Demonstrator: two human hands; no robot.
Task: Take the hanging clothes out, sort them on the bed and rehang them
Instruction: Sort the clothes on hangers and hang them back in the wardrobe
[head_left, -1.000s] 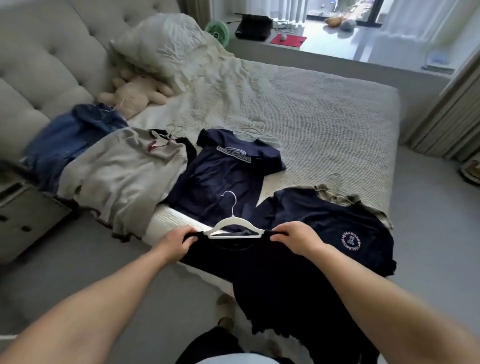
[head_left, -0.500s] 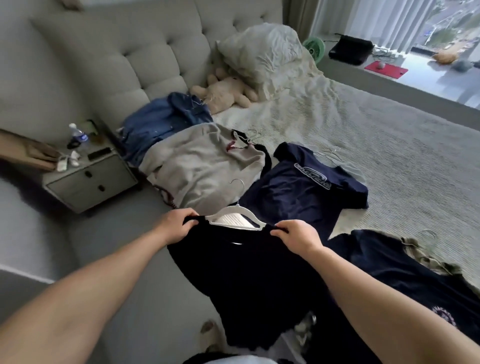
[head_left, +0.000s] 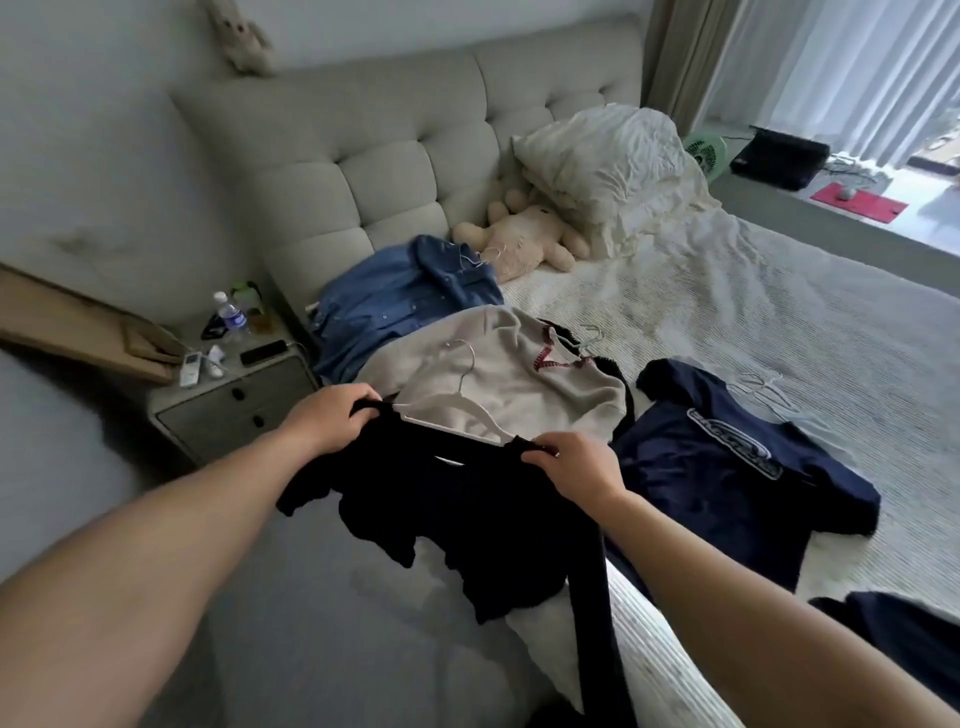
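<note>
Since the earlier frames the black top (head_left: 467, 519) is travelling left along the near edge of the bed (head_left: 779, 322), and is now hanging in front of the grey sweater (head_left: 509, 384) rather than the navy tees.

Left hand (head_left: 332, 418) is gripping the top's left shoulder; right hand (head_left: 576, 467) is pinching its right shoulder. Both hands are closed on cloth. Holding at both shoulders is keeping the top spread and square on its white hanger (head_left: 457, 415), whose hook is standing up between the hands. This looks like carrying it to a pile, though which pile cannot be told.

Garments are lying in a row along the bed, collars towards the far side, each apparently on its own hanger, probably so they can be lifted straight back for rehanging.

Count:
- denim shirt (head_left: 395, 306): one, far left, by the headboard.
- grey sweater: one, overlapping the denim.
- navy tee (head_left: 727, 467): one in full view, right of the sweater.
- further dark garment (head_left: 904, 644): one, partly cut off at near right.
- black top in hand: one.
- hangers: one white, clearly seen; thin wire hooks are showing at the other collars, number uncertain.
- soft toy (head_left: 524, 239): one on the bed.
- pillow (head_left: 602, 161): one.
</note>
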